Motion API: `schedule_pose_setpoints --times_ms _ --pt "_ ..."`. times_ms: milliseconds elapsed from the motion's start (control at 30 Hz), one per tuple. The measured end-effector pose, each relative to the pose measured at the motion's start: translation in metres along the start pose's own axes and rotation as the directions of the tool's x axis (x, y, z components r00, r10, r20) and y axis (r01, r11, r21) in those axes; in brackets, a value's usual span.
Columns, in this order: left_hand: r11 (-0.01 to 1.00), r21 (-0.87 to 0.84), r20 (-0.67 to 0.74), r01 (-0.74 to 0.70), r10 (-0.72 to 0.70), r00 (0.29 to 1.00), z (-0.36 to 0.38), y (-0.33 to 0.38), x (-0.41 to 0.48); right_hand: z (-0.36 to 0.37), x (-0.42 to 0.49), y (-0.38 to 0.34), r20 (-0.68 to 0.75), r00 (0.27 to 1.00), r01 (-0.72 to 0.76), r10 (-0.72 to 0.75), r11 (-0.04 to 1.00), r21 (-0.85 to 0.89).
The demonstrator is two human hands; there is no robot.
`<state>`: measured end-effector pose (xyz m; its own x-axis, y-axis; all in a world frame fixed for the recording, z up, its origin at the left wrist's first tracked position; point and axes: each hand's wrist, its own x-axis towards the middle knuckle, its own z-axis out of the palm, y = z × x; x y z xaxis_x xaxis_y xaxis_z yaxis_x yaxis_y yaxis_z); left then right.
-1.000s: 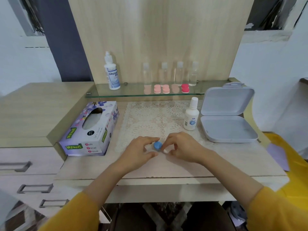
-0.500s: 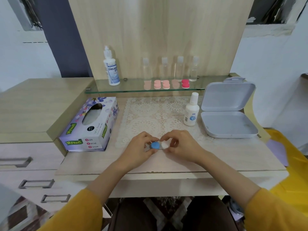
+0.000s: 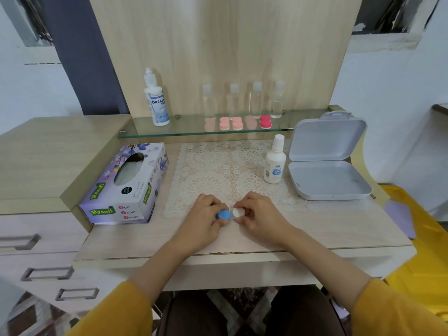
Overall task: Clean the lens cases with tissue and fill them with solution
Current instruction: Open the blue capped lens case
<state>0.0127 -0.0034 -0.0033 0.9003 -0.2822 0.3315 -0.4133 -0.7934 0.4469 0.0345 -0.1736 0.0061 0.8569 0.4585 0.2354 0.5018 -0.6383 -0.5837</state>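
grip: left hand point(image 3: 203, 221) pinching blue cap point(image 3: 223, 215), right hand point(image 3: 261, 217) pinching white cap point(image 3: 237, 212) | place: lens case point(image 3: 230, 213) sitting at lace mat's point(image 3: 218, 166) 6 o'clock | risk: loosened cap slipping free, rolling off desk point(image 3: 327, 229) front edge

Beyond our fingers point(image 3: 219, 204) we see a pale wood desk point(image 3: 339, 229) backed by a tall light wood panel point(image 3: 218, 44), with a glass shelf point(image 3: 189, 128) across it. Left of the fingers stands a drawer unit point(image 3: 36, 224) with grey handles point(image 3: 46, 272). White walls point(image 3: 388, 81) flank the panel. Nearer us than the fingers, patterned floor point(image 3: 34, 316) shows under the desk.
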Motion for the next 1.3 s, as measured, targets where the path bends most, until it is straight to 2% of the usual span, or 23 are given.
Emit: schedule_pose_setpoints --times_ms 100,233,300,400,467,633,767,867,1067,1300 --pt "0.999 -0.013 -0.067 0.032 -0.032 0.997 0.005 0.000 -0.002 0.001 -0.001 0.000 -0.005 1.000 0.014 -0.014 1.000 -0.007" --pt "0.984 -0.086 -0.134 0.155 -0.165 0.977 0.005 0.000 -0.001 0.001 -0.002 0.001 -0.016 0.999 0.031 -0.031 0.999 -0.011" --pt "0.974 -0.152 -0.099 0.169 -0.185 0.978 0.001 0.000 -0.001 0.000 -0.002 0.000 -0.011 0.999 0.032 -0.032 0.999 -0.003" --pt "0.963 -0.245 0.010 0.115 -0.116 0.993 -0.004 -0.001 -0.001 0.000 -0.001 0.002 -0.003 0.999 0.033 -0.033 0.999 0.011" --pt "0.966 -0.237 0.010 0.101 -0.101 0.995 -0.005 -0.001 -0.001 0.000 -0.001 0.003 0.000 1.000 0.030 -0.030 0.999 0.011" --pt "0.964 -0.214 -0.036 0.158 -0.169 0.985 -0.003 -0.001 0.002 -0.001 0.000 0.002 0.002 0.999 0.032 -0.032 0.999 0.024" --pt "0.957 -0.274 0.023 0.093 -0.090 0.996 -0.006 -0.002 -0.002 -0.001 0.000 0.003 0.001 0.999 0.041 -0.041 0.999 0.020" --pt "0.974 -0.225 0.046 0.025 -0.015 0.999 -0.005 -0.003 -0.006 -0.001 0.001 0.004 0.002 1.000 0.024 -0.025 1.000 0.017" --pt "0.996 -0.056 -0.015 0.064 -0.065 0.998 -0.001 -0.002 -0.002 -0.002 -0.003 0.001 -0.002 1.000 0.003 -0.003 1.000 0.023" --pt "0.978 -0.118 -0.121 0.170 -0.184 0.975 -0.007 0.001 0.004 -0.003 -0.001 -0.001 0.004 0.999 -0.043 0.043 0.998 0.043"
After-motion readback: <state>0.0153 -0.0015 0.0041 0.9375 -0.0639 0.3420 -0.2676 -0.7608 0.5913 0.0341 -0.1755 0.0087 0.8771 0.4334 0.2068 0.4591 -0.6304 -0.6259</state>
